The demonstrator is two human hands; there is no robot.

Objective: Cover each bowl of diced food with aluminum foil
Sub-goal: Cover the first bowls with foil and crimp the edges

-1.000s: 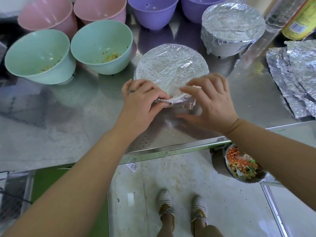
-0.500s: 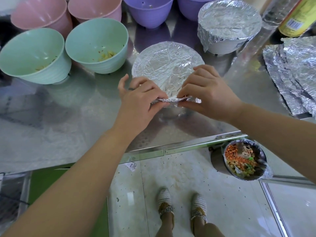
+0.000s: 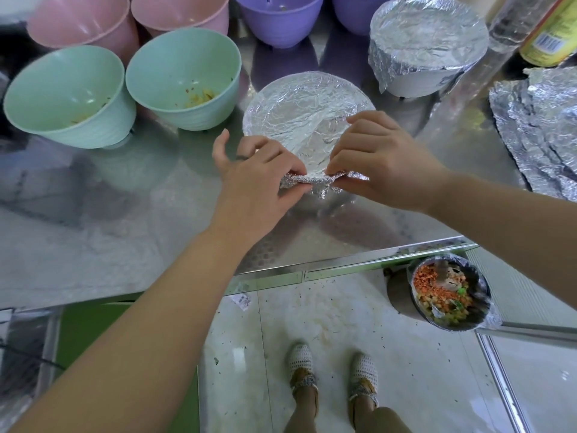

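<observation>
Together, hands (image 3: 253, 185) (image 3: 385, 165) on foil (image 3: 307, 110) edge.

No word, brand or number can be read anywhere. The only printed marks are a barcode on the white label of the yellow container (image 3: 552, 35), at about 2 o'clock at the far edge of the surface (image 3: 93, 245), its lettering too blurred to make out. There is also a small paper tag (image 3: 243, 300) on the floor (image 3: 343, 323) near 7 o'clock, its print too small to tell.
</observation>
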